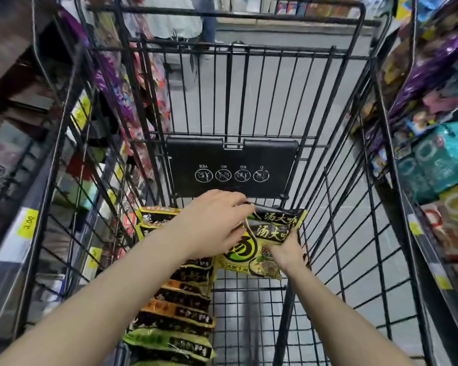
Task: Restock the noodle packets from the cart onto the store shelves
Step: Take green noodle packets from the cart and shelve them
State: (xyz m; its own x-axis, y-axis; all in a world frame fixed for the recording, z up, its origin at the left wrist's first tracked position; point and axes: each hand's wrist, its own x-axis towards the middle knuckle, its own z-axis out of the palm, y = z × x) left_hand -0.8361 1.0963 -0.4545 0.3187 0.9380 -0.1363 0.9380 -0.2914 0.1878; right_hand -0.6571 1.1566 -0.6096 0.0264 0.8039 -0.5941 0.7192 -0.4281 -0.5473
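Note:
Both my arms reach down into a black wire cart. My left hand grips the top edge of yellow-green and black noodle packets at the cart's far end. My right hand holds the same bunch from below on its right side; a yellow packet with a bowl picture faces up in it. A row of several more noodle packets, black, orange and green, stands on edge along the cart's left side, partly hidden under my left forearm.
The cart's black child-seat flap stands just behind the held packets. Store shelves with goods flank the cart: the left shelf with yellow price tags, the right shelf with teal and purple packets. A person's legs stand beyond the cart.

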